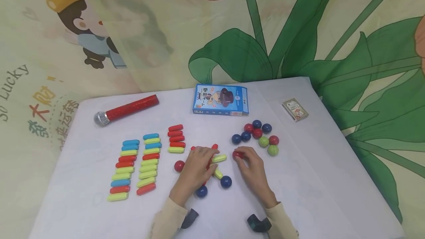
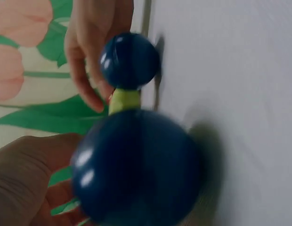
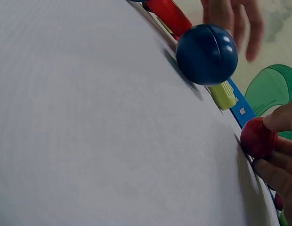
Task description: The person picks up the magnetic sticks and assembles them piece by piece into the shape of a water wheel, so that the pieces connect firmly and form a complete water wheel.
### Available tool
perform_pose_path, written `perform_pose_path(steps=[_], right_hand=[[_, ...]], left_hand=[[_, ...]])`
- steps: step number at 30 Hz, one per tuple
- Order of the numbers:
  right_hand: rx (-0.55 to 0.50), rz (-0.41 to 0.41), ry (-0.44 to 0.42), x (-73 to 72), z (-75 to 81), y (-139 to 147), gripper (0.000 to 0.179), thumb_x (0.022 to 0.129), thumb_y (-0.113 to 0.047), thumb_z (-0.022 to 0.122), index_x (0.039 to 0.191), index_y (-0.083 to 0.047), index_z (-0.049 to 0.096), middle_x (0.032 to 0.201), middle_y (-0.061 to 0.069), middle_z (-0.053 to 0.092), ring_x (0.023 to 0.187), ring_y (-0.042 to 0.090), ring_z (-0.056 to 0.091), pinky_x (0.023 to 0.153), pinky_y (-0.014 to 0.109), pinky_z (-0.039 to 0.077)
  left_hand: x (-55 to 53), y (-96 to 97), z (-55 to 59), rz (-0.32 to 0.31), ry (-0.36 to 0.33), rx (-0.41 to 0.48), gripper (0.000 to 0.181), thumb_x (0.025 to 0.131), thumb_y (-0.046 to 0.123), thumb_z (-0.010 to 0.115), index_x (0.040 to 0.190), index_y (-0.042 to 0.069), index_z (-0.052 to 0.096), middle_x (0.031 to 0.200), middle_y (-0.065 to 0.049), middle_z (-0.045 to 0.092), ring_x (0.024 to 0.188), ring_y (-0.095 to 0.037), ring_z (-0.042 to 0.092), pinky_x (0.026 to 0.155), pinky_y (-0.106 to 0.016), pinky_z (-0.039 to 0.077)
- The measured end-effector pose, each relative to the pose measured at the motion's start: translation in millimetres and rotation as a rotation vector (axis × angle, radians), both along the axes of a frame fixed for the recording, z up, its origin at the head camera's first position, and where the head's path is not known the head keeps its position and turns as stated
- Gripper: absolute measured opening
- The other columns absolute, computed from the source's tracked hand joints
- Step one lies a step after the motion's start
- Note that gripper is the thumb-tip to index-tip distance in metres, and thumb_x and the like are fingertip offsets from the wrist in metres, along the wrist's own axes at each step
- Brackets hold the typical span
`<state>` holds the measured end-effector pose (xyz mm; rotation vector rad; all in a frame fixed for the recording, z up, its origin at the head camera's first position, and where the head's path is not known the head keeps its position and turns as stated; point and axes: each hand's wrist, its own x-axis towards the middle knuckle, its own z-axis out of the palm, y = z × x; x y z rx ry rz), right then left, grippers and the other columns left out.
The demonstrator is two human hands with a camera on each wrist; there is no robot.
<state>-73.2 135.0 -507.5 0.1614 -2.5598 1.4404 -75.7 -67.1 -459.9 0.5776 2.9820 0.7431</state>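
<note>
My right hand (image 1: 254,167) pinches a red ball (image 1: 237,154) between thumb and fingers, low over the white table. The right wrist view shows the thumb on top of this ball (image 3: 258,137). My left hand (image 1: 198,165) lies over a group of joined sticks and balls, hiding its middle. Its fingers are spread and fairly straight. From under it stick out yellow-green sticks (image 1: 219,158), a blue ball (image 1: 226,182) on one stick's end, another blue ball (image 1: 201,191) nearer me, and a red ball (image 1: 179,165) on the left.
Red, blue and yellow-green sticks lie in columns (image 1: 149,165) on the left. Several loose balls (image 1: 257,133) cluster at the right. Behind are a red microphone-like tube (image 1: 132,107), a blue picture box (image 1: 219,99) and a small matchbox-like box (image 1: 295,109).
</note>
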Motion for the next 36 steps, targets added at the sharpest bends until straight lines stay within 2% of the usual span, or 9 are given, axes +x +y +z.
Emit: perform_pose_path(steps=[4, 7, 13, 18, 24, 27, 30, 33, 36], right_hand=[[-0.004, 0.009, -0.005, 0.2, -1.2, -1, 0.027, 0.084, 0.003, 0.068, 0.108, -0.010, 0.066, 0.108, 0.001, 0.063, 0.106, 0.015, 0.062, 0.093, 0.022, 0.049], [-0.004, 0.011, -0.008, 0.4, -2.0, -2, 0.028, 0.084, 0.003, 0.068, 0.109, -0.008, 0.065, 0.109, 0.003, 0.064, 0.107, 0.018, 0.063, 0.092, 0.023, 0.050], [-0.051, 0.029, -0.033, 0.4, -3.6, -3, 0.029, 0.085, 0.004, 0.066, 0.111, -0.007, 0.064, 0.110, 0.005, 0.063, 0.108, 0.020, 0.063, 0.092, 0.023, 0.049], [-0.066, 0.067, -0.038, 2.0, -2.9, -6, 0.030, 0.084, 0.004, 0.067, 0.112, -0.006, 0.064, 0.110, 0.005, 0.063, 0.107, 0.020, 0.063, 0.092, 0.024, 0.050], [-0.004, 0.060, 0.037, 2.7, -1.0, -5, 0.034, 0.081, 0.002, 0.071, 0.113, -0.006, 0.064, 0.110, 0.002, 0.063, 0.106, 0.016, 0.063, 0.094, 0.021, 0.048], [0.068, -0.037, 0.172, 3.2, 0.9, 4, 0.032, 0.082, 0.001, 0.070, 0.113, -0.005, 0.063, 0.112, 0.005, 0.063, 0.110, 0.020, 0.060, 0.098, 0.019, 0.044], [0.139, -0.233, 0.299, 4.1, 4.4, 20, 0.029, 0.082, 0.003, 0.067, 0.110, -0.002, 0.063, 0.112, 0.010, 0.061, 0.110, 0.026, 0.055, 0.098, 0.023, 0.040], [0.177, -0.384, 0.308, 4.2, 5.6, 38, 0.030, 0.081, 0.004, 0.066, 0.110, 0.000, 0.062, 0.111, 0.015, 0.058, 0.108, 0.031, 0.051, 0.092, 0.034, 0.039], [0.195, -0.425, 0.239, 4.0, 2.6, 51, 0.030, 0.081, 0.005, 0.066, 0.110, 0.001, 0.061, 0.109, 0.016, 0.056, 0.105, 0.032, 0.050, 0.089, 0.041, 0.039]], left_hand=[[-4.6, 14.9, -4.1, -0.020, 0.013, -0.036, 0.047, 0.080, 0.023, 0.079, 0.123, 0.016, 0.063, 0.102, 0.000, 0.069, 0.089, -0.016, 0.051, 0.073, -0.026, 0.047], [-7.8, 21.2, -6.3, -0.017, 0.008, -0.062, 0.044, 0.080, 0.020, 0.078, 0.121, 0.017, 0.064, 0.097, 0.000, 0.070, 0.084, -0.015, 0.049, 0.070, -0.024, 0.044], [-10.4, 21.3, -8.3, -0.032, -0.037, 0.001, 0.038, 0.082, 0.015, 0.076, 0.118, 0.021, 0.064, 0.095, 0.004, 0.067, 0.088, -0.013, 0.050, 0.070, -0.022, 0.045], [-10.4, 19.7, -9.6, -0.041, -0.030, 0.009, 0.036, 0.083, 0.013, 0.074, 0.117, 0.021, 0.065, 0.097, 0.005, 0.067, 0.092, -0.014, 0.051, 0.075, -0.025, 0.046], [-9.1, 18.0, -13.2, -0.030, -0.002, 0.022, 0.037, 0.084, 0.014, 0.074, 0.118, 0.021, 0.065, 0.099, 0.005, 0.068, 0.095, -0.015, 0.052, 0.077, -0.027, 0.048], [-7.3, 13.6, -14.6, -0.014, 0.054, 0.037, 0.037, 0.084, 0.020, 0.075, 0.119, 0.020, 0.064, 0.101, 0.003, 0.066, 0.094, -0.015, 0.052, 0.079, -0.030, 0.048], [-3.1, 5.4, -14.6, 0.059, 0.133, 0.017, 0.041, 0.080, 0.027, 0.078, 0.117, 0.017, 0.064, 0.099, 0.001, 0.063, 0.090, -0.015, 0.051, 0.080, -0.031, 0.049], [1.7, -2.4, -13.5, 0.138, 0.183, -0.020, 0.045, 0.076, 0.032, 0.082, 0.114, 0.015, 0.065, 0.092, 0.000, 0.058, 0.084, -0.015, 0.052, 0.075, -0.030, 0.051], [5.1, -6.0, -12.6, 0.152, 0.190, -0.042, 0.046, 0.074, 0.033, 0.083, 0.112, 0.013, 0.065, 0.087, 0.000, 0.059, 0.080, -0.015, 0.054, 0.072, -0.030, 0.053]])
